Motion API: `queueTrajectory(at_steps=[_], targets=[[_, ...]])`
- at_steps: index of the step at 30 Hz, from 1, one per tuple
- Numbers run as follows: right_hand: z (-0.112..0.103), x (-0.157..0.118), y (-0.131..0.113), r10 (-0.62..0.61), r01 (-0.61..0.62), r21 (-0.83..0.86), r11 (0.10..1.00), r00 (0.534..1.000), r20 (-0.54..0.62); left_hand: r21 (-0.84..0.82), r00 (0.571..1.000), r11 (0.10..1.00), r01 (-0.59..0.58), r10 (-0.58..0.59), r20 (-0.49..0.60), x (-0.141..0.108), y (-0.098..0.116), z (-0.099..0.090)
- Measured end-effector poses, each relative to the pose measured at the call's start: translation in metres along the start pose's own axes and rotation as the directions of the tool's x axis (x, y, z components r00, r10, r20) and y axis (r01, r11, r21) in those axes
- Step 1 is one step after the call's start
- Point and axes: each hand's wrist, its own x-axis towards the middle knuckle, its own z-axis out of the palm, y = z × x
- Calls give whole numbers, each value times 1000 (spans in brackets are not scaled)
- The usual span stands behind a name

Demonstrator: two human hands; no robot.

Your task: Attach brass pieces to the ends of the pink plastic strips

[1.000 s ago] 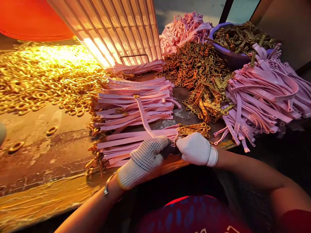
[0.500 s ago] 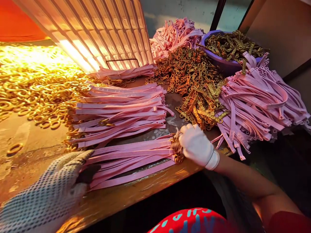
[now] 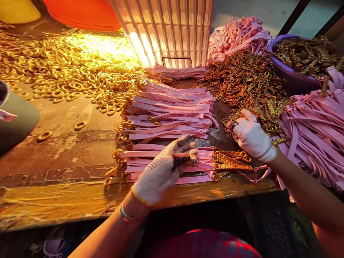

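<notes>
Left hand (image 3: 161,171), in a dotted knit glove, curled over the near bundle of pink straps (image 3: 166,163) at the table's front edge, thumb and forefinger pinched on a small gold ring (image 3: 194,160), other fingers loosely bent on the straps. Right hand (image 3: 251,135), in a plain white glove, further back and to the right, well apart from the left, fingers closed around a few brass clasps (image 3: 233,126) at the edge of the brass clasp heap (image 3: 242,80); exactly how many, impossible to tell. Between the two hands, a short row of clasps (image 3: 231,161) already fixed to the near bundle's right ends. Just behind the near bundle, a second, larger stack of pink straps (image 3: 172,111), laid flat and roughly parallel. To the left and behind, a wide spill of gold rings (image 3: 67,68) over the worn wooden table (image 3: 61,157), two loose ones lying apart nearer the front. At the right edge, a loose mass of pink straps (image 3: 317,132) hanging over the table's side. Behind the clasp heap, a purple bowl (image 3: 290,77) filled with more brass pieces, and another pink pile (image 3: 236,34) beyond. At the back centre, a ribbed, brightly lit basket wall (image 3: 166,28), with an orange tub (image 3: 83,14) to its left.
</notes>
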Motion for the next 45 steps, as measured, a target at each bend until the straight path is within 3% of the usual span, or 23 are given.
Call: queueTrajectory(at_steps=[3, 7, 10, 17, 20, 22, 26, 30, 33, 36, 39, 42, 45], targets=[[-7, -9, -32, -93, 91, 147, 985, 996, 13, -55, 999, 998, -43, 43, -2, 2, -4, 3], [-8, -14, -73, -125, 143, 376, 916, 990, -73, -105, 995, 990, -97, 95, -33, 5, -9, 5], [-10, -13, -93, -203, 220, 442, 869, 975, -86, -70, 993, 991, -115, 113, -20, 4, -12, 3], [-5, -21, -108, -223, 253, 354, 900, 967, -125, -68, 994, 991, -112, 111, -23, -5, -13, 13], [1, -25, -107, -272, 326, 408, 853, 944, -186, -82, 994, 990, -110, 112, 13, -3, -14, 13], [4, -27, -108, -229, 354, 528, 772, 930, -289, -67, 990, 988, -137, 139, 34, -3, -16, 11], [8, -32, -111, 12, 310, 722, 619, 915, -402, 73, 978, 976, -206, 202, 54, -9, -14, 14], [13, -37, -113, 131, 235, 764, 602, 914, -384, 296, 954, 908, -298, 293, 61, -16, -16, 21], [15, -41, -116, 154, 190, 723, 664, 912, -381, 396, 932, 849, -351, 358, 58, -17, -23, 23], [11, -42, -121, 120, 71, 566, 821, 948, -293, 442, 905, 797, -411, 414, 95, -15, -28, 22], [-1, -36, -125, 83, -67, 273, 960, 995, -51, 505, 880, 724, -469, 433, 196, -11, -29, 23], [-18, -26, -124, 58, -74, 109, 991, 987, 148, 493, 892, 750, -441, 427, 147, -5, -26, 26], [-29, -19, -120, 64, -102, 147, 984, 968, 242, 428, 936, 838, -338, 346, 61, -4, -24, 30]])
